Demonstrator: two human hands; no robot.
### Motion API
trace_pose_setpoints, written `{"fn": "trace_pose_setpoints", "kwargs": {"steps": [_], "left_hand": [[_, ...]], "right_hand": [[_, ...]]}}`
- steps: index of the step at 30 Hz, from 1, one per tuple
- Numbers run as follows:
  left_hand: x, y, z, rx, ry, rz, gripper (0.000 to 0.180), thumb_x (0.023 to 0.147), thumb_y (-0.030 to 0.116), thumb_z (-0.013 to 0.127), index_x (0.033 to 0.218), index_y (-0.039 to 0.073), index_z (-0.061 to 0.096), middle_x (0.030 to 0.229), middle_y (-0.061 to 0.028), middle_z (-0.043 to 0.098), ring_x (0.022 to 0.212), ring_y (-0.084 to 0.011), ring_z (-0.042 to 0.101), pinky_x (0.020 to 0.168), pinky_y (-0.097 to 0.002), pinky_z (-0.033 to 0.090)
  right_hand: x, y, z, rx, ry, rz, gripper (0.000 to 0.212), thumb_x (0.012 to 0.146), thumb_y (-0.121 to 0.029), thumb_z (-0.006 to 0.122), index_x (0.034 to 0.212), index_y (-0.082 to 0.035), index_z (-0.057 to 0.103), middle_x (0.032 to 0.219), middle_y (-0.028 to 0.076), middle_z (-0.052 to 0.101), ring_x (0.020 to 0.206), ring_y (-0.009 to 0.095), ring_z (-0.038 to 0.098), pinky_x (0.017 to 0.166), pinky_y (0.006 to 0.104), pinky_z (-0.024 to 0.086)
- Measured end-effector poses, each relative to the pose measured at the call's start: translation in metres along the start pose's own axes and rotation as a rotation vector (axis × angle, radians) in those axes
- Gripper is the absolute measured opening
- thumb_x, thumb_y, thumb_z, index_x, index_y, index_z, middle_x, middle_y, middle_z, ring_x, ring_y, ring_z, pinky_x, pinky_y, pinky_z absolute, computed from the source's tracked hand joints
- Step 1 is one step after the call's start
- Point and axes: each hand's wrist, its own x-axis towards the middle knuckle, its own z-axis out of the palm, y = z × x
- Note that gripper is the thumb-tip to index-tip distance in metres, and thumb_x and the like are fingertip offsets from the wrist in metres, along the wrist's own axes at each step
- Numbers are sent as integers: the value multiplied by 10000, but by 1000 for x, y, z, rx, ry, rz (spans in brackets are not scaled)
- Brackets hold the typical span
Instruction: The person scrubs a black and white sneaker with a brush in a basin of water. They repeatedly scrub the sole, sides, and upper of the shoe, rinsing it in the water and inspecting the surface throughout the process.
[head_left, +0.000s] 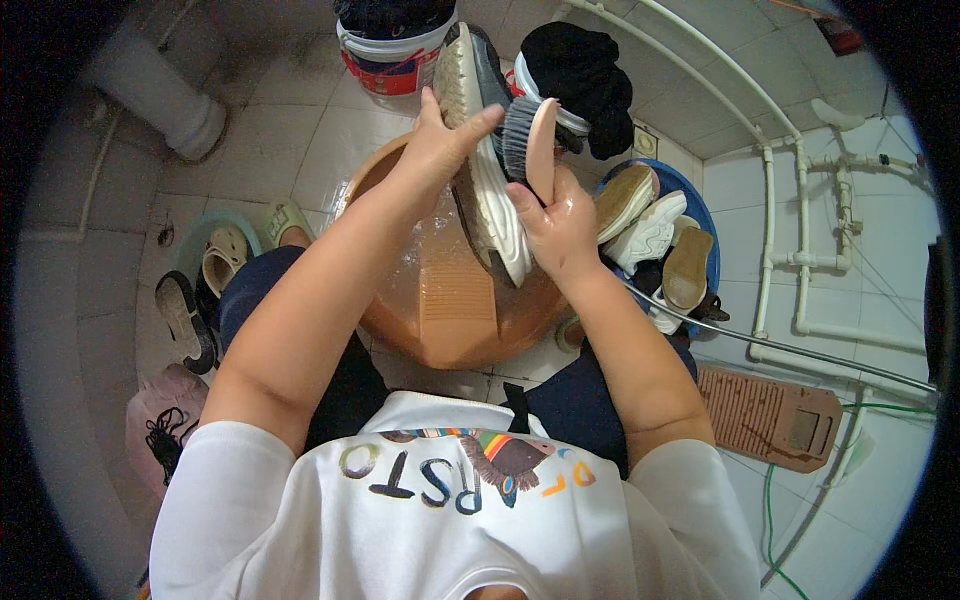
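Over an orange-brown basin (395,325) I hold a shoe (497,215) with a thick white sole and a dark upper, turned on its side. My left hand (445,140) is closed on it near its upper end, the fingers partly hidden behind it. My right hand (565,225) grips a scrubbing brush (541,150) with a pale pink back and dark grey bristles. The bristles face the shoe's side; I cannot tell whether they touch it. Inside the basin, a ribbed washboard (457,295) stands below the shoe, in water.
Beyond the basin are a bucket (395,50) holding dark stuff and another topped with black cloth (577,75). On the right, a blue tub (705,205) holds several shoes; a brown washboard (775,418) lies nearer. White pipes (768,240) line the wall. Clogs (225,258) lie left.
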Motion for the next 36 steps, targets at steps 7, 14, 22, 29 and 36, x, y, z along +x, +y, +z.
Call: {"fn": "trace_pose_setpoints", "kwargs": {"steps": [7, 14, 22, 29, 36], "left_hand": [[-5, 7, -13, -346, -194, 62, 937, 671, 82, 679, 1392, 20, 83, 1241, -176, 421, 1023, -244, 506, 851, -355, 434], [-17, 1, -8, -164, -396, 71, 786, 632, 32, 619, 1345, 44, 289, 1175, -120, 483, 1034, -201, 490, 849, -322, 418], [-12, -25, -15, -120, -418, -132, 630, 659, 103, 534, 1273, 46, 407, 1037, -89, 550, 856, -174, 563, 762, -276, 451], [-32, -3, -3, -214, -468, -230, 649, 639, 62, 501, 1272, 23, 359, 1014, -112, 560, 811, -181, 601, 735, -280, 505], [-31, -8, -6, -166, -463, -202, 699, 627, 47, 509, 1307, 41, 347, 1061, -107, 545, 833, -169, 586, 734, -267, 485]], "right_hand": [[16, 2, -27, 53, 24, 156, 535, 840, -551, 464, 917, -30, 557, 790, 190, 604, 757, 343, 594, 664, 385, 448], [23, -3, -42, -316, -149, -275, 501, 844, -332, 570, 1305, -198, 425, 1063, 128, 605, 930, 255, 604, 789, 302, 454], [25, 16, -33, -498, -14, -254, 435, 828, -398, 562, 1248, -320, 477, 913, 123, 644, 784, 281, 633, 658, 355, 503], [34, 13, -48, -314, 3, 13, 420, 835, -427, 533, 1242, -351, 466, 960, 143, 628, 841, 335, 609, 722, 368, 489], [34, 8, -51, -428, -101, 23, 421, 850, -430, 505, 1249, -298, 478, 935, 150, 636, 823, 312, 625, 695, 358, 499]]}}
